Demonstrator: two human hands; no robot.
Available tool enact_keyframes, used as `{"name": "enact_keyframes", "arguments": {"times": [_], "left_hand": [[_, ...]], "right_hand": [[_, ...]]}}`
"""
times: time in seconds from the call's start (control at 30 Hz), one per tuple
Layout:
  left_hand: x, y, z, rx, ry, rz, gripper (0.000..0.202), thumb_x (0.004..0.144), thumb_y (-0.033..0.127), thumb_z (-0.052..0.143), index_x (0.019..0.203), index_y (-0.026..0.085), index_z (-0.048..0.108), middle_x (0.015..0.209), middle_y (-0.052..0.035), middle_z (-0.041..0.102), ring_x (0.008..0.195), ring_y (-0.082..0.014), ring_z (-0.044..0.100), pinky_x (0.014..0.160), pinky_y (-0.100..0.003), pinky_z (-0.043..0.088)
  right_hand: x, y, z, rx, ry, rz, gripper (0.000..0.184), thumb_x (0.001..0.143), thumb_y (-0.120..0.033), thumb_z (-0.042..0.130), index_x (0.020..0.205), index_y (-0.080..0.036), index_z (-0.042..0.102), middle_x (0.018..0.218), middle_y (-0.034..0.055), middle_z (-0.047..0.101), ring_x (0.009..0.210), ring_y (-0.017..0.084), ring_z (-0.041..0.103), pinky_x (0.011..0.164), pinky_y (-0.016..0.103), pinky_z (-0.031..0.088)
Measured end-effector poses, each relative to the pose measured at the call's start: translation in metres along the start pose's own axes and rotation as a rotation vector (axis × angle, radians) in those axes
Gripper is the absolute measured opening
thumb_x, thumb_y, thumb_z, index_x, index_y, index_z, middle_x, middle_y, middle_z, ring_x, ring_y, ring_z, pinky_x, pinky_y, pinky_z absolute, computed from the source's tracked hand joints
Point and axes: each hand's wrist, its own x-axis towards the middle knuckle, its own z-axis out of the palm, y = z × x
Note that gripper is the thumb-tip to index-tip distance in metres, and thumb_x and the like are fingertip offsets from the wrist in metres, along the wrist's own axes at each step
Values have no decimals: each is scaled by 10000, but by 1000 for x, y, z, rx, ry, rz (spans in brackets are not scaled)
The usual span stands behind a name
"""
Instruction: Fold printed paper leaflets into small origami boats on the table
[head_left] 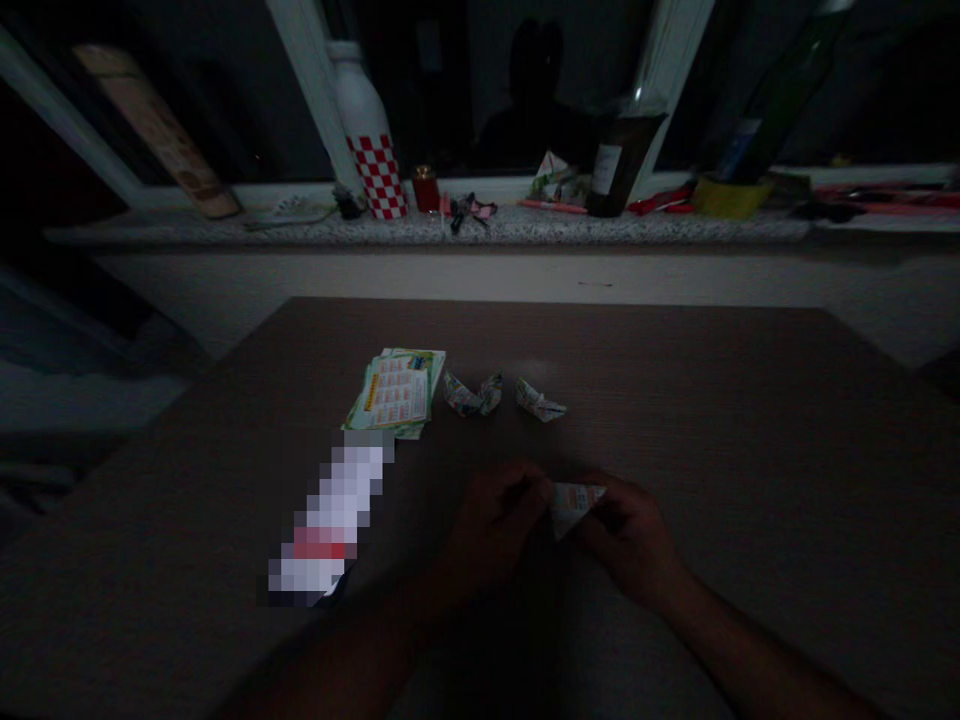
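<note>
The left hand (506, 515) is pinching the left corner of a folded paper triangle (574, 502), which is sitting between both hands, its long edge running crosswise. The right hand (631, 532) is gripping the other end, equally close.

On the speckled sill (510, 229) stand, from left to right, a tall tube (157, 130), a white bottle (367, 130) with red checks, a small red jar (426, 190), a dark vessel (636, 160) with a pale label and a green bottle (791, 90). Behind them is a dark window (465, 80).
</note>
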Motion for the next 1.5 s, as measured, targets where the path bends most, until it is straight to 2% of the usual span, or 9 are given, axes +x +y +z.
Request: {"name": "enact_keyframes", "arguments": {"times": [0.3, 0.57, 0.77, 0.9, 1.1, 1.33, 1.4, 1.5], "left_hand": [[-2, 0, 0, 139, -23, 56, 263, 900, 344, 480, 761, 141, 573, 660, 26, 504, 629, -104, 462, 586, -210, 349], [-1, -1, 1, 253, -56, 107, 268, 921, 323, 458, 753, 143, 565, 673, 27, 510, 643, -100, 478, 599, -209, 343], [-1, -2, 1, 214, -68, 75, 267, 926, 332, 445, 769, 145, 554, 684, 29, 504, 657, -100, 471, 600, -204, 340], [-1, 0, 1, 192, -69, 62, 299, 927, 344, 432, 715, 149, 513, 644, 40, 458, 617, -94, 436, 570, -206, 319], [-1, 2, 2, 189, -68, 46, 311, 925, 341, 421, 683, 155, 483, 621, 46, 424, 592, -93, 400, 550, -212, 299], [-2, 1, 2, 252, -88, 49, 314, 937, 347, 402, 705, 156, 495, 638, 40, 453, 605, -96, 431, 563, -217, 306], [-2, 0, 2, 258, -87, 57, 312, 936, 349, 404, 708, 156, 494, 641, 40, 458, 605, -96, 434, 563, -218, 304], [-1, 0, 2, 251, -73, 57, 317, 933, 355, 407, 701, 157, 493, 634, 42, 449, 604, -98, 429, 565, -221, 303]], "right_hand": [[5, -4, -2, 53, 13, -50, 89, 749, -147, 608, 811, -189, 657, 682, -1, 651, 586, 117, 594, 545, 190, 466], [5, -1, -2, 14, 15, -38, 76, 736, -119, 589, 732, -184, 628, 612, -29, 584, 546, 97, 522, 506, 175, 407], [5, -1, -3, 99, -26, 5, 71, 755, -140, 560, 720, -182, 605, 606, -35, 548, 539, 95, 493, 510, 184, 397], [5, -2, -1, 156, -70, 46, 43, 759, -168, 593, 718, -179, 604, 613, -32, 555, 540, 95, 499, 502, 183, 394], [5, -2, 0, 145, -84, 51, 62, 781, -174, 597, 720, -179, 604, 640, -19, 576, 587, 107, 521, 557, 199, 420], [6, -2, 0, 133, -84, 48, 79, 776, -202, 588, 701, -177, 589, 603, -26, 538, 534, 101, 488, 505, 201, 398], [6, -3, 0, 140, -70, 50, 19, 754, -182, 593, 739, -180, 605, 641, -15, 570, 562, 109, 522, 519, 204, 418], [4, -2, 1, 145, -5, 56, 199, 725, -146, 617, 916, -200, 605, 776, 9, 634, 660, 133, 586, 567, 214, 455]]}}
